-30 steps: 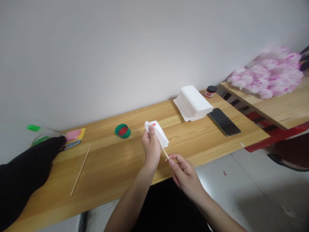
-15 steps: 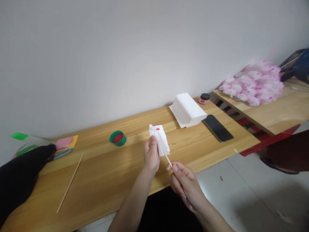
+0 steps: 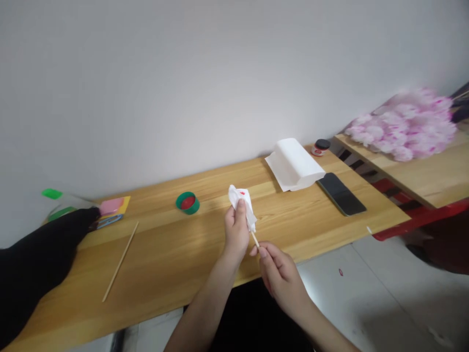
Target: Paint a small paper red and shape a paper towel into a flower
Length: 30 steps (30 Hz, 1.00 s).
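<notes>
My left hand (image 3: 236, 229) grips a folded white paper towel (image 3: 250, 211) with a red stain near its top, the thumb pressed across it. A thin wooden stick (image 3: 255, 239) comes out of the towel's lower end; its other end is hidden in the paper. My right hand (image 3: 276, 269) pinches that stick between thumb and fingers, close to the towel. Left of my hands, a green cap (image 3: 179, 202) holds red paint (image 3: 188, 201). A second wooden stick (image 3: 120, 261) lies on the table further left.
A stack of white paper towels (image 3: 298, 164), a black-lidded jar (image 3: 321, 147) and a phone (image 3: 342, 194) lie at the right. Pink-white fluffy flowers (image 3: 405, 126) cover part of the neighbouring table. At left, a co-worker's black sleeve (image 3: 54, 254) rests near pink and yellow pads (image 3: 112, 206).
My left thumb has moved up over the towel, which is now folded narrower around the stick. My right hand is closer to the towel. The whole scene has shifted slightly right in view.
</notes>
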Available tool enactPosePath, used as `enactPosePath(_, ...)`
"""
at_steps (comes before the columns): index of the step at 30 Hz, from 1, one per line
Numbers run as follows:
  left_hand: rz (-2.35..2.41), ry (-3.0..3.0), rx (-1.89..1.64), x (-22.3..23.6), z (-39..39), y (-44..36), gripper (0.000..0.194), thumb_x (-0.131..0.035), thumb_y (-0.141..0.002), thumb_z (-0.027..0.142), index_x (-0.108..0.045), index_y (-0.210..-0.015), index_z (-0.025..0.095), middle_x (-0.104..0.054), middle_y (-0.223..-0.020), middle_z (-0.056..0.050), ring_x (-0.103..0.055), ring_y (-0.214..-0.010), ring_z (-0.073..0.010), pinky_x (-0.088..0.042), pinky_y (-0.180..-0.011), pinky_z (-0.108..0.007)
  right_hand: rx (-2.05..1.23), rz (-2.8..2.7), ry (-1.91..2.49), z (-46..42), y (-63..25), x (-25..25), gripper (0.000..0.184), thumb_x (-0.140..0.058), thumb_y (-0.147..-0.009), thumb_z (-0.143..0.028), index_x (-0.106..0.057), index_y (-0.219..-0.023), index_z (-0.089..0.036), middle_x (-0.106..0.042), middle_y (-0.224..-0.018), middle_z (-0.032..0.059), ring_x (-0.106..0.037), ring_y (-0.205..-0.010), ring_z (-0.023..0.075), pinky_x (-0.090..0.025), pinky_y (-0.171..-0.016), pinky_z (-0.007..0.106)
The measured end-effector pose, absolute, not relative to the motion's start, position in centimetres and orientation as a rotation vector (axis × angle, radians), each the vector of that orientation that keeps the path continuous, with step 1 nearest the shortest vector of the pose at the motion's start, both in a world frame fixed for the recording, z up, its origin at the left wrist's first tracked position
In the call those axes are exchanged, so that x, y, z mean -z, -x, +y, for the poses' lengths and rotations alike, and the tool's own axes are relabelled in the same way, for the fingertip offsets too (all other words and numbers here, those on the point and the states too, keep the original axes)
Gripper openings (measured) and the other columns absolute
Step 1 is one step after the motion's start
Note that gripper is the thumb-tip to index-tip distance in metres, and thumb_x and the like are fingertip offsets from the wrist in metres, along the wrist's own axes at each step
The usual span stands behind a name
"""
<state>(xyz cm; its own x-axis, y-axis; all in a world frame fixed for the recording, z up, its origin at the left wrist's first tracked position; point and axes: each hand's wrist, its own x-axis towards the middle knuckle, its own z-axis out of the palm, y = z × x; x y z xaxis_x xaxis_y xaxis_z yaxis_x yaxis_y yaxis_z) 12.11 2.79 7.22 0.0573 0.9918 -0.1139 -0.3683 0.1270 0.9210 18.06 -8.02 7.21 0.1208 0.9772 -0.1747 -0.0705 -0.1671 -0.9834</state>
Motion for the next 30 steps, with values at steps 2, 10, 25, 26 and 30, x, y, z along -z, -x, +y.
enactPosePath(2,0.96,-0.839,-1.256,-7.4,2.8,-12.1,0.054,-0.057,-0.071,0.067,-0.037,-0.055,0.019,-0.035,-0.04,0.008,-0.029,-0.036,-0.0045,-0.022,-0.038,-0.019,-1.257,-1.007,1.347,-8.1,-18.1,-7.4,0.038,-0.041,-0.091,-0.051,-0.056,-0.091,-0.016,-0.032,-0.045,-0.0096,-0.026,-0.037,0.0041,-0.021,-0.037,0.017)
enactPosePath(10,0.942,-0.717,-1.215,-8.4,2.9,-11.9,0.061,-0.06,-0.061,0.074,-0.033,-0.048,0.02,-0.032,-0.034,0.008,-0.027,-0.03,-0.0039,-0.021,-0.034,-0.02,-1.486,-0.846,1.194,-7.8,-18.2,-8.5,0.039,-0.045,-0.088,-0.055,-0.053,-0.083,-0.017,-0.03,-0.035,-0.0125,-0.019,-0.03,0.0033,-0.012,-0.034,0.018)
enactPosePath(25,0.789,-0.932,-1.045,-7.7,2.3,-10.3,0.05,-0.08,-0.055,0.045,-0.04,-0.048,0.017,-0.034,-0.039,0.009,-0.029,-0.036,-0.0023,-0.022,-0.037,-0.019,-1.511,-0.748,1.107,-8.0,-17.8,-8.2,0.034,-0.046,-0.09,-0.05,-0.051,-0.081,-0.017,-0.029,-0.035,-0.0126,-0.017,-0.032,0.0034,-0.013,-0.036,0.018)
enactPosePath(26,0.801,-0.945,-1.06,-7.7,2.3,-10.3,0.048,-0.079,-0.057,0.044,-0.041,-0.049,0.017,-0.035,-0.041,0.008,-0.03,-0.037,-0.0026,-0.023,-0.038,-0.02,-1.478,-0.796,1.15,-8.0,-17.7,-8.2,0.035,-0.044,-0.09,-0.051,-0.051,-0.082,-0.017,-0.029,-0.037,-0.0121,-0.019,-0.033,0.0038,-0.014,-0.036,0.018)
enactPosePath(30,0.843,-0.992,-1.096,-7.7,2.2,-10.4,0.045,-0.076,-0.061,0.044,-0.04,-0.05,0.017,-0.037,-0.043,0.007,-0.031,-0.039,-0.0032,-0.025,-0.039,-0.02,-1.37,-0.912,1.268,-8.2,-17.7,-8.3,0.035,-0.041,-0.092,-0.05,-0.053,-0.086,-0.018,-0.029,-0.043,-0.0105,-0.025,-0.038,0.0052,-0.019,-0.039,0.019)
